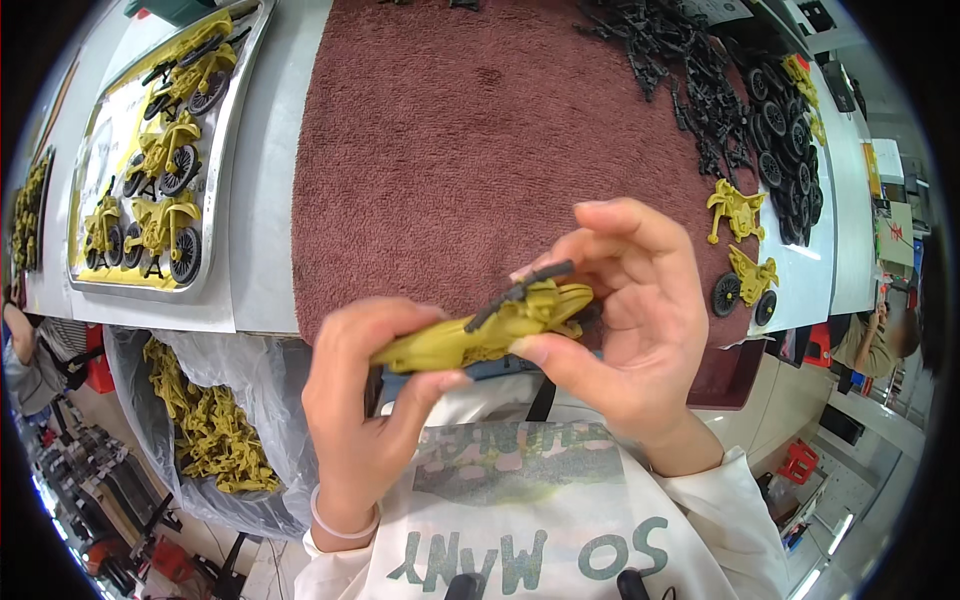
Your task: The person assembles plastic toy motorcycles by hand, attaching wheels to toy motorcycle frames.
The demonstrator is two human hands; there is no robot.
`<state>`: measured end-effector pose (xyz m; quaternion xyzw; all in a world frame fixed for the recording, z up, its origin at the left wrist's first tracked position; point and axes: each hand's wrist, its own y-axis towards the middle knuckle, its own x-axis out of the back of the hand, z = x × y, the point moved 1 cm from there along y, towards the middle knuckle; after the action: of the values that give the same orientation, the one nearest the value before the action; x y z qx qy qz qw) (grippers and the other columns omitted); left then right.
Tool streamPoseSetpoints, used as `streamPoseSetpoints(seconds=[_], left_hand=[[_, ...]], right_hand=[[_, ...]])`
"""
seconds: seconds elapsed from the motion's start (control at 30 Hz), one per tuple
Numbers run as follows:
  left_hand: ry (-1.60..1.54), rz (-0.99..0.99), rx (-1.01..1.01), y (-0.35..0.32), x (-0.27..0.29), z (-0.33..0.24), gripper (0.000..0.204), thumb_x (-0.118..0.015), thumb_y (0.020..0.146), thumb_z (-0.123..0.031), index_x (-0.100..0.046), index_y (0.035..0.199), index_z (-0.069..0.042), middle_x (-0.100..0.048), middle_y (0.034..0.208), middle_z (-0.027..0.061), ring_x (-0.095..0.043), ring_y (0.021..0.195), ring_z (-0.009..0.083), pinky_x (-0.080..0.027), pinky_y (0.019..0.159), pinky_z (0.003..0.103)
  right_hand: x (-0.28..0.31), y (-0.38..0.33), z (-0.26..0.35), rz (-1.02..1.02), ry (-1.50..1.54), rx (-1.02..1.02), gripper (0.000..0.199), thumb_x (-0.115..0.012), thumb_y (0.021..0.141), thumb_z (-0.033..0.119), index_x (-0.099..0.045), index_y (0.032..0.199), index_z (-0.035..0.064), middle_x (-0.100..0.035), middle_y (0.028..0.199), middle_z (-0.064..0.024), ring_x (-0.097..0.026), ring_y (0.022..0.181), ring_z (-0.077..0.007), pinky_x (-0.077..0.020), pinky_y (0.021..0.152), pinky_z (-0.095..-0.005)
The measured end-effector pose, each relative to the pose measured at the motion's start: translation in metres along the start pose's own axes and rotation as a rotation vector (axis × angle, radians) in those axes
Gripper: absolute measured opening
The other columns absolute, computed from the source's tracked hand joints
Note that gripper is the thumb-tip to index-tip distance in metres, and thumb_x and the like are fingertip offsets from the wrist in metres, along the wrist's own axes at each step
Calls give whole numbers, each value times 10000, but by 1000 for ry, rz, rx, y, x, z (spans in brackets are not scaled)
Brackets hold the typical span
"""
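Above the person's lap, close to the near edge of a dark red towel (480,150), two hands hold one yellow toy motorbike body (485,332). Left hand (370,400) pinches the back end of it between thumb and fingers. Right hand (625,330) curls around the front end, where a small black handlebar piece (520,288) sits on top of the yellow part. On the left lies a shiny metal tray (235,150) with finished yellow motorbikes (160,225) in a row. Below the tray hangs a clear plastic bag (200,400) full of more yellow parts. On the far right of the towel lie black wheels (785,150) and black pieces (690,70), and two yellow bike parts (740,240) near them.
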<state>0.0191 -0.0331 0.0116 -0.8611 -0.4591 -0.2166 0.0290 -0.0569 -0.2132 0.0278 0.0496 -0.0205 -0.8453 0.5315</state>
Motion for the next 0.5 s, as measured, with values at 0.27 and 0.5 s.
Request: streamPoseSetpoints(seconds=[0.27, 0.5], left_hand=[[-856, -134, 107, -8, -22, -4, 406, -788, 816, -141, -548, 1088, 42, -660, 1052, 256, -656, 1043, 327, -540, 909, 425], [-674, -156, -20, -11, -24, -11, 407, -744, 862, -237, -525, 1062, 41, -657, 1022, 258, -679, 976, 299, -567, 840, 358]], right_hand=[[10, -6, 12, 64, -61, 124, 490, -798, 725, -11, -634, 1186, -30, -587, 1084, -114, -625, 973, -174, -521, 822, -271], [19, -8, 20, 203, -304, 161, 416, -837, 717, 158, -691, 1071, -8, -629, 861, -99, -655, 781, -180, -518, 701, -271]])
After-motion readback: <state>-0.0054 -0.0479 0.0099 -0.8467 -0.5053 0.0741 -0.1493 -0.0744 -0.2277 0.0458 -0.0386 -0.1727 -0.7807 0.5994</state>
